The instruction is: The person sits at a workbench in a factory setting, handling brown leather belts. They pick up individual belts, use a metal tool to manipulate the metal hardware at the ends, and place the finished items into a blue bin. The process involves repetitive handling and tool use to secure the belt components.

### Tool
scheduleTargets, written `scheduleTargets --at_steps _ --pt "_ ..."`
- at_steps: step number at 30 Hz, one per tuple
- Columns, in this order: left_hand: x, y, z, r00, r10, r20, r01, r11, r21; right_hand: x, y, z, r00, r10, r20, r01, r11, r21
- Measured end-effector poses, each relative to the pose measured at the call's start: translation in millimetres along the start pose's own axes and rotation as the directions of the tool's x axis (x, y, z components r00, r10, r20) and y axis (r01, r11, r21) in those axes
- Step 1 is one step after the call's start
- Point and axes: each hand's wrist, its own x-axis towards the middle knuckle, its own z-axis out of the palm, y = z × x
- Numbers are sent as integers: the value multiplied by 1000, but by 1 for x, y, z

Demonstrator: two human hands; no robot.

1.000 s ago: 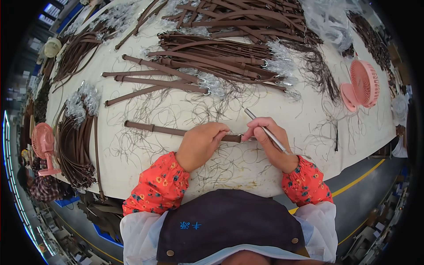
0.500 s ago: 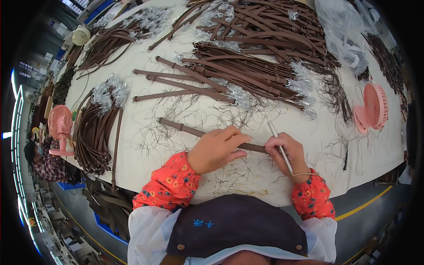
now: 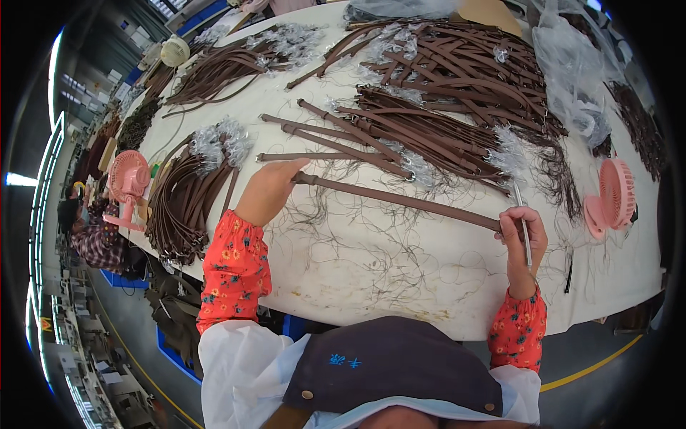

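Tabletop (image 3: pixel 314 275), slim straight brown strap (image 3: pixel 407 199), left fingers (image 3: pixel 293 169) pinching one end, right fingers (image 3: pixel 526 212) the other plus silver tool (image 3: pixel 518 195).

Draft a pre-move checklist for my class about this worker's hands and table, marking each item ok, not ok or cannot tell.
1. Left hand at the left end of the brown strap: ok.
2. Firmness of that grip: cannot tell.
3. Right hand holding the silver pen-like tool: ok.
4. Strap nearly straight between both hands: ok.
5. White table free of loose threads: not ok.
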Motion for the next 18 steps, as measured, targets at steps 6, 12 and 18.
scheduleTargets --at_steps 6,12,18 --pt "-16 -20 0 995 -82 -53 97 899 428 1 -5 -1 1000 11 -5 -10 999 39" --pt "-3 34 23 999 -8 33 16 968 -251 -2 -10 0 1000 -19 -8 20 996 89" --pt "-20 82 58 990 -126 -69 133 986 102 -3 -11 5 999 -32 -35 37 989 145"
